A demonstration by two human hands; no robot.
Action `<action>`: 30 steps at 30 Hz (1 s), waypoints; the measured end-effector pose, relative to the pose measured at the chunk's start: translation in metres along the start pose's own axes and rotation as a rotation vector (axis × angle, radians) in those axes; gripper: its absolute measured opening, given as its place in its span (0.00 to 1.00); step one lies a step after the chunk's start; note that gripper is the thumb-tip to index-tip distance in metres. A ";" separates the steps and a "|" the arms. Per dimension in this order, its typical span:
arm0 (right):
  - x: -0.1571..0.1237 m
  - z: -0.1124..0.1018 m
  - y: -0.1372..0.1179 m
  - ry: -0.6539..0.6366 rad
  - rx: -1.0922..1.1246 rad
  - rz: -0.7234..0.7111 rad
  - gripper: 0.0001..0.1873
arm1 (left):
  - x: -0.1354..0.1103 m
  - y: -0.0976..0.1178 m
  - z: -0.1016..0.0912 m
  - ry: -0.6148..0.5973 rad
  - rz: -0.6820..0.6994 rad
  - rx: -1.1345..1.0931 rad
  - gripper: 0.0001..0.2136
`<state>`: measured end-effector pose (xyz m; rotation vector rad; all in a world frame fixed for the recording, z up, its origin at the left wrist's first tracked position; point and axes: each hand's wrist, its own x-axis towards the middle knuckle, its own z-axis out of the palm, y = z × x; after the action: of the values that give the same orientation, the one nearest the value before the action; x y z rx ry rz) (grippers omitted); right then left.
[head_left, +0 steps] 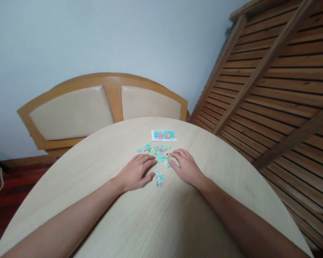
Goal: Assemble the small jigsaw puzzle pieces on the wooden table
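A loose heap of small jigsaw puzzle pieces, mostly turquoise with bits of yellow and pink, lies in front of both hands. My left hand rests at the near left side of the heap, its thumb and fingers apart and holding nothing. Close to that thumb is a small cluster of joined-looking pieces. My right hand is at the heap's right edge, thumb and fingers apart, the fingertips beside or touching a few pieces; which of these, I cannot tell. Behind the heap lies a picture card with cartoon figures on turquoise.
Everything lies on a round, pale wooden table. Beyond its far edge stands a wooden bench with cream back panels, against a pale wall. A slatted wooden frame leans on the right. A white cable hangs at the far left.
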<state>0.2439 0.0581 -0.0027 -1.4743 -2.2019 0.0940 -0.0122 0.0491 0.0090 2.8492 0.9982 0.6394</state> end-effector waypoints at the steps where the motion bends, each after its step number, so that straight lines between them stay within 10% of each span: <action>1: -0.001 -0.001 0.002 0.010 0.004 0.006 0.16 | -0.001 0.002 -0.001 0.010 -0.002 -0.011 0.16; 13: -0.007 -0.017 0.020 -0.015 0.028 0.011 0.08 | -0.007 0.021 -0.003 -0.043 0.089 -0.106 0.09; 30: -0.011 -0.010 -0.002 0.074 0.659 0.047 0.13 | -0.007 0.019 -0.005 -0.084 0.160 -0.126 0.10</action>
<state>0.2501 0.0452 0.0031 -1.1241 -1.8173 0.6956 -0.0083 0.0295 0.0140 2.8369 0.6978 0.5662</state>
